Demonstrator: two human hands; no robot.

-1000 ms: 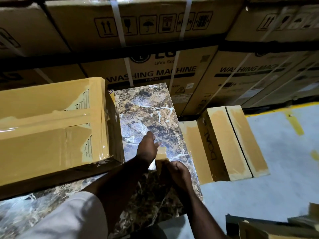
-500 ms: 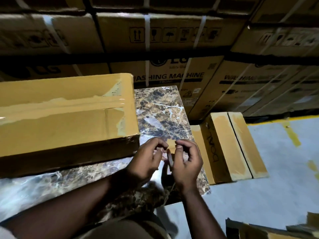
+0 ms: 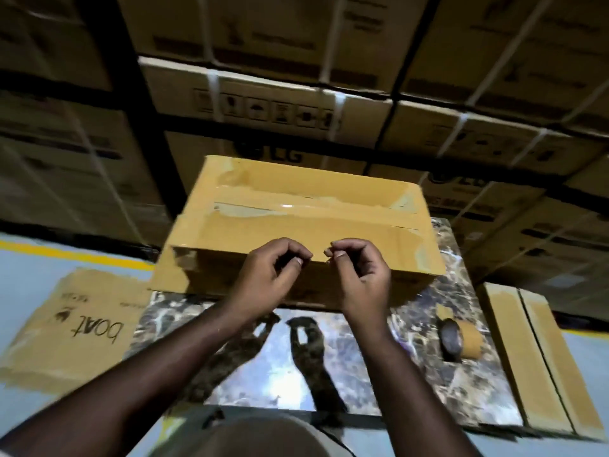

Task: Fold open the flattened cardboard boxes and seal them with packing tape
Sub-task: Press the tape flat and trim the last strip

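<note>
Sealed brown box (image 3: pixel 306 222) sat on the far side of the marble desk (image 3: pixel 329 367), glossy tape along its top seam. Left hand (image 3: pixel 263 282) and right hand (image 3: pixel 359 278) hovered close together at its near edge, fingers curled; what they pinched was unclear. Tape roll (image 3: pixel 459 336) lay at right.

Strapped appliance cartons (image 3: pixel 270 103) stacked wall-high from 9 through 3 o'clock. Marble-patterned tabletop (image 3: pixel 408 384) at centre. Grey floor (image 3: pixel 29 278) with yellow line (image 3: pixel 75 255) at 9 o'clock. Dim lighting.
</note>
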